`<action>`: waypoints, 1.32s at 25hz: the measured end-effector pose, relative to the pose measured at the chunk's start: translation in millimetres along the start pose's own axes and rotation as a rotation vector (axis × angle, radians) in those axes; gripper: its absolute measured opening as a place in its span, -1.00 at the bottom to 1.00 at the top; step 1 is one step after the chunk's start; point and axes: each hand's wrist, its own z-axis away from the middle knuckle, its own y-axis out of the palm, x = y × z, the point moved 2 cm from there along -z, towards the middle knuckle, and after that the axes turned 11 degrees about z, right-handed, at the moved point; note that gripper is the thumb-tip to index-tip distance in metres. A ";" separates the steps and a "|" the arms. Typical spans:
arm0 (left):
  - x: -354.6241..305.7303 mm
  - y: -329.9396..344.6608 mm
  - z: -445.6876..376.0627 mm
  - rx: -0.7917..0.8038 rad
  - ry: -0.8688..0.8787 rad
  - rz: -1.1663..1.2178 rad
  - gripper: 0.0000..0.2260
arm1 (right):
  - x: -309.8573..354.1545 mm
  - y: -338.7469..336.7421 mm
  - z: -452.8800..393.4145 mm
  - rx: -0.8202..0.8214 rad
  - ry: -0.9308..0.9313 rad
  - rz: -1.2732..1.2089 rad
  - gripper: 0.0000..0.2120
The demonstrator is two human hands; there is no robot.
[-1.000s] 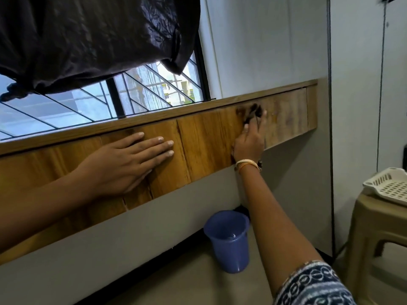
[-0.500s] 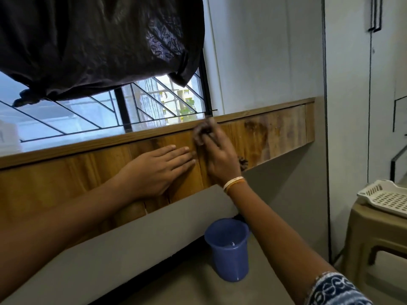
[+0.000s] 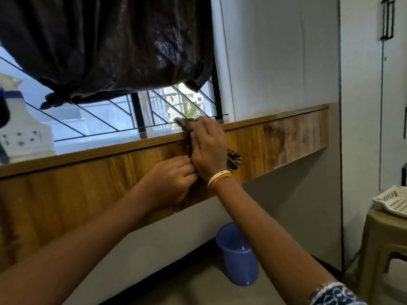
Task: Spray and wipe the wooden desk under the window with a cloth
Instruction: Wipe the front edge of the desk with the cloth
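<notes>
The wooden desk front (image 3: 88, 186) runs under the window, its top edge at the sill. My right hand (image 3: 207, 148) grips a dark patterned cloth (image 3: 184, 124) and presses it on the desk's top edge; one end of the cloth sticks out past the heel of the hand. My left hand (image 3: 169, 181) rests on the wood just below, fingers curled, its knuckles against my right wrist. Its fingertips are hidden behind the right hand. A white spray bottle (image 3: 24, 133) with blue marks stands on the sill at far left.
A dark curtain (image 3: 110, 47) is bunched up over the barred window. A blue plastic cup (image 3: 237, 260) stands on the floor below the desk. At right are a beige stool (image 3: 383, 249) with a white basket (image 3: 392, 202) on it and a cupboard door (image 3: 372, 95).
My right hand has swept the cloth leftward along the wood and up onto the top edge. My left hand went from flat on the wood to curled fingers.
</notes>
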 end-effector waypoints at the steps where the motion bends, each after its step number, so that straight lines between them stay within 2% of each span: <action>1: -0.1 -4.3 13.7 -0.013 -0.014 0.032 -0.75 | 12.6 0.7 -1.9 0.020 -0.053 -0.016 -0.76; 4: 7.0 -18.9 57.1 0.003 0.000 0.008 -0.69 | -13.7 -6.0 -13.6 0.064 -0.176 -0.010 -0.76; 5: 9.7 -25.1 69.2 0.002 -0.001 -0.008 -0.68 | -33.1 -8.9 -18.8 0.051 -0.127 0.024 -0.78; 8: 12.5 -41.4 110.4 -0.003 -0.089 0.000 -0.67 | -83.6 -10.9 -24.9 0.022 0.233 0.133 -0.75; 10: 13.9 -52.5 141.1 -0.047 -0.161 -0.018 -0.66 | -81.1 -8.7 -25.1 0.013 0.348 0.177 -0.74; 12: 12.8 -65.4 175.3 -0.101 -0.255 -0.050 -0.64 | -45.4 -7.1 -20.5 -0.010 0.328 0.182 -0.78; 16: 19.2 -99.4 247.0 -0.178 -0.461 -0.125 -0.60 | 69.9 4.9 2.6 -0.044 0.188 0.062 -0.78; 21: 21.5 -145.8 349.1 -0.145 -0.589 -0.257 -0.57 | 188.4 15.4 16.5 -0.009 0.123 -0.016 -0.80; 24: 18.5 -164.5 404.4 -0.201 -0.715 -0.287 -0.55 | 261.5 20.1 29.6 0.065 0.016 -0.002 -0.76; 33: 19.8 -161.2 429.0 -0.437 -0.969 -0.356 -0.55 | 407.7 41.1 47.6 0.021 -0.157 -0.026 -0.72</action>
